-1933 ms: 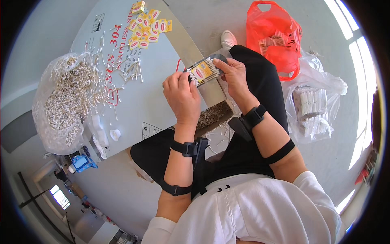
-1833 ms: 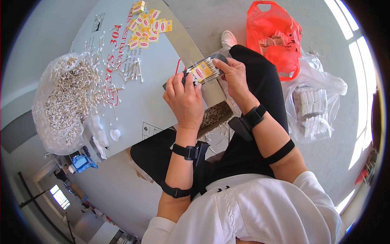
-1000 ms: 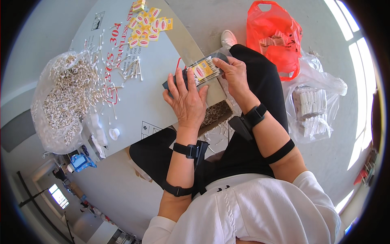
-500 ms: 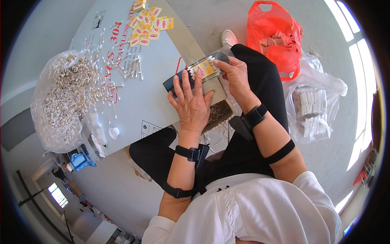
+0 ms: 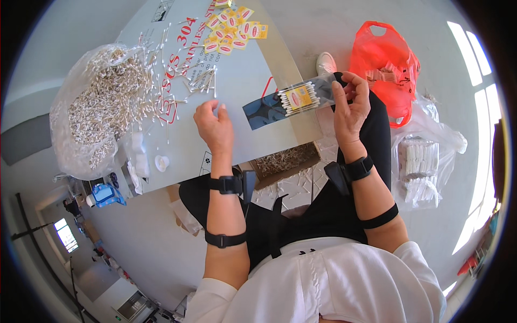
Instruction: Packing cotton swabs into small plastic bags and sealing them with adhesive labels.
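Observation:
My right hand (image 5: 353, 107) pinches the right end of a clear plastic bag between thumb and fingers. Inside this bag (image 5: 326, 89) lies a row of cotton swabs (image 5: 283, 102) with a yellow card (image 5: 298, 97) over their middle. The bag's dark bluish left end (image 5: 262, 113) rests on the table. Away to the left, my left hand (image 5: 214, 129) hovers over the table, its fingers loosely bent and the thumb apart. Nothing shows in it, though the fingertips are partly hidden. Loose cotton swabs (image 5: 202, 81) are scattered just beyond that hand.
A large clear bag heaped with swabs (image 5: 102, 102) stands at the table's left. Yellow cards (image 5: 231, 29) lie at the far side. An open cardboard box (image 5: 285, 161) sits below the table edge. On the right are a red plastic bag (image 5: 379, 51) and a clear bag of white packs (image 5: 420, 159).
My left hand has lifted off the bag of swabs and moved left, its fingers now bent. My right hand still grips the bag's end. The view has shifted.

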Demonstrator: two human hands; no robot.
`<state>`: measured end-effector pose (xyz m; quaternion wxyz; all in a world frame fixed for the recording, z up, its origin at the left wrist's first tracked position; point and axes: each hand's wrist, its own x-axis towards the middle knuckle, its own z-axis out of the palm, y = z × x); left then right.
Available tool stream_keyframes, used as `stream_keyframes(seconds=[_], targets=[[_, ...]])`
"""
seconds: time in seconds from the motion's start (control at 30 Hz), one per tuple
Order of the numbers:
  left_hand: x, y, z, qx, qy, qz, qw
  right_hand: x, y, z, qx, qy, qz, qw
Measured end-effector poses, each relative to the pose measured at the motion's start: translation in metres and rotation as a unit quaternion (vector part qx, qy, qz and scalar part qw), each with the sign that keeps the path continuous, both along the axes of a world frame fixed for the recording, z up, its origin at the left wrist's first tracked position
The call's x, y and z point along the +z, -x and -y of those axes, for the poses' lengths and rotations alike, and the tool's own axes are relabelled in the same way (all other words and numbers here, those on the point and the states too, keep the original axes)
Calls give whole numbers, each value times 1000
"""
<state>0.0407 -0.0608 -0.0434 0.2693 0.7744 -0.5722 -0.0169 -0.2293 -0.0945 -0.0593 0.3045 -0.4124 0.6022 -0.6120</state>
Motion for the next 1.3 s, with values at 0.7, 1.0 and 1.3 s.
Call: stream_keyframes(seconds=[0.7,1.0,1.3], targets=[[7,-54,17,-47,93,18,994,3,-131,-12,395,132,-378,827],[6,-89,50,3,-47,30,998,5,-126,-12,393,156,-324,846],[6,-46,70,-30,-66,19,997,5,-127,-14,405,157,-314,844]])
